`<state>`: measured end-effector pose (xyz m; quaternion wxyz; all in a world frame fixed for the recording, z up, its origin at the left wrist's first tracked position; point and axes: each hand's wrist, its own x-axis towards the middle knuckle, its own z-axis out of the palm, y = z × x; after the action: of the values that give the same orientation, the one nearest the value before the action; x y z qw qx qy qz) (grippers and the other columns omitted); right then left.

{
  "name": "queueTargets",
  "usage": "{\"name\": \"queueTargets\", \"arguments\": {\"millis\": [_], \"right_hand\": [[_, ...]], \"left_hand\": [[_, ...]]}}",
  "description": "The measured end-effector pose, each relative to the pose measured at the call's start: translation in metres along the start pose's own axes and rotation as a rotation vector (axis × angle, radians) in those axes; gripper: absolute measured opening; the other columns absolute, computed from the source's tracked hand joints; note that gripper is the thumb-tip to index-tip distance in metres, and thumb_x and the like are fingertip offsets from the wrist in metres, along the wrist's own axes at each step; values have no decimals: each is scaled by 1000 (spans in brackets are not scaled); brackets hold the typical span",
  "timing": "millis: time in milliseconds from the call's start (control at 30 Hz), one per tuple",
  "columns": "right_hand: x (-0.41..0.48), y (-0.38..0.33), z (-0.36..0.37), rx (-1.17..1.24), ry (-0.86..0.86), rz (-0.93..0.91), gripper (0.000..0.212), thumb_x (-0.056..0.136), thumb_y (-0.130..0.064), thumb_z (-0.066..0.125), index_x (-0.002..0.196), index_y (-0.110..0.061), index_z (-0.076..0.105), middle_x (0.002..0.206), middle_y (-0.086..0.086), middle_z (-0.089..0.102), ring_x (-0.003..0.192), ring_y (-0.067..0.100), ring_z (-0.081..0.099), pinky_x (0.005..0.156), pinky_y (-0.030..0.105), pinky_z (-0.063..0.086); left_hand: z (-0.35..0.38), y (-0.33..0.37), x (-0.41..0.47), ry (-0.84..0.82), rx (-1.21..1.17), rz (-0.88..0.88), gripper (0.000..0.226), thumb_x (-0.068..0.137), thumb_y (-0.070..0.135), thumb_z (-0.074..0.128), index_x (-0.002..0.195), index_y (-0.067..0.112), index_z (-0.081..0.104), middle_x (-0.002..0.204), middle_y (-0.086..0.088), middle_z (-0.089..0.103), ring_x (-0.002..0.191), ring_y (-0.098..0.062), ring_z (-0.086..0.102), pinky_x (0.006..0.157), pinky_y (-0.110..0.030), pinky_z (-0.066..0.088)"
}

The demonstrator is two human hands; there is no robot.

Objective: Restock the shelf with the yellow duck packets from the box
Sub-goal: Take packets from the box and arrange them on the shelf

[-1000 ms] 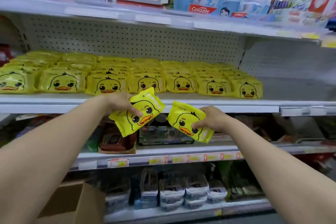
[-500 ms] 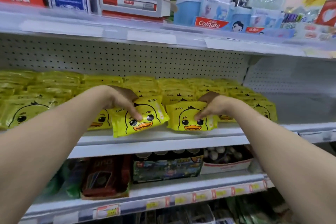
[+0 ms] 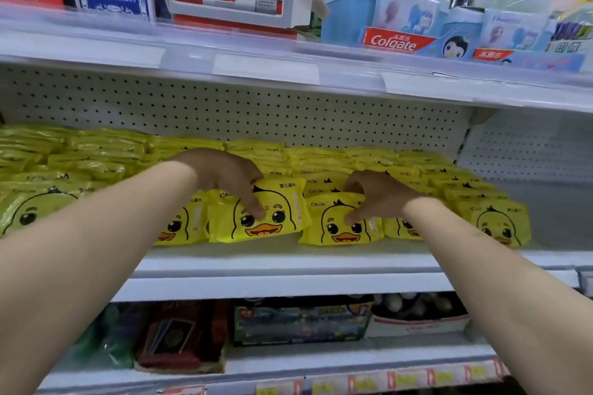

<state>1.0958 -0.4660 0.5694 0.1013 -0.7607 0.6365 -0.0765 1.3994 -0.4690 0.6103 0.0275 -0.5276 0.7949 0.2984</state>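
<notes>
At the centre of the frame, a glossy yellow plastic packet printed with a cartoon duck face (image 3: 284, 225) is pinched by the left hand (image 3: 224, 175), thumb on its front, fingers behind. Just right of it, a second yellow duck packet (image 3: 337, 229) is gripped likewise by the right hand (image 3: 380, 197). Both are held upright at the front of the white metal shelf (image 3: 288, 263), against rows of matching yellow packets (image 3: 96, 163).
</notes>
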Motion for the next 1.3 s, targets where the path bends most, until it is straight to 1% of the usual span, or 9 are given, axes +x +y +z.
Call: {"name": "queueTargets", "arguments": {"millis": [200,333,400,467,600,700,867,1133,1300], "right_hand": [[-9,-32,1,666,161,-287,39,83,-31,79,118,-30,64,118,-10,66,110,-1,61,93,20,49],[-23,-48,15,852,82,-351,27,91,-17,71,116,-24,67,76,-13,66,78,6,66,80,31,57],[-28,-47,21,933,66,-355,24,91,-17,71,112,-28,69,68,-7,61,73,13,60,74,41,58],[-33,-46,25,987,59,-361,26,91,-15,70,113,-29,69,67,-2,57,71,15,57,62,36,54],[-45,-43,29,1081,78,-349,30,93,-5,65,116,-24,67,68,-6,65,69,11,62,55,26,51],[-52,-40,31,1181,140,-290,25,92,-4,66,106,-24,72,89,10,72,75,21,64,55,28,53],[-62,-34,35,1210,133,-284,23,93,-7,65,109,-22,71,84,4,66,65,12,55,46,19,42],[-76,-30,46,1129,-55,-345,33,83,-9,77,110,-21,62,91,3,72,74,15,68,57,31,55],[-84,-35,53,1213,-139,-304,23,84,-4,75,102,-13,66,85,1,70,70,16,68,57,32,56]], "left_hand": [[7,21,-3,17,-35,-22,40,71,31,85,107,24,68,102,14,72,101,-7,64,84,-23,48],[13,33,-4,36,-90,-15,33,72,26,85,99,27,66,96,16,72,91,-3,65,74,-21,49],[18,33,-5,52,-112,-18,35,70,28,86,100,28,67,99,15,73,98,-8,66,84,-26,50],[24,30,-11,80,-127,-41,51,68,33,86,114,27,65,113,11,70,113,-14,61,97,-32,45],[42,26,-25,107,-219,-222,100,66,55,81,148,22,35,158,-5,29,146,-26,24,120,-44,15],[55,28,-30,296,-288,-78,74,67,47,83,132,37,48,146,-6,45,132,-26,42,107,-37,34],[70,33,-38,426,-359,154,61,64,37,89,115,47,57,132,10,55,123,-14,49,102,-33,42],[98,43,-51,360,-508,194,48,71,11,84,114,20,65,110,0,70,97,-17,69,78,-28,56],[112,40,-63,367,-527,159,46,72,8,83,114,15,66,111,-3,70,95,-18,70,78,-33,59]]}}
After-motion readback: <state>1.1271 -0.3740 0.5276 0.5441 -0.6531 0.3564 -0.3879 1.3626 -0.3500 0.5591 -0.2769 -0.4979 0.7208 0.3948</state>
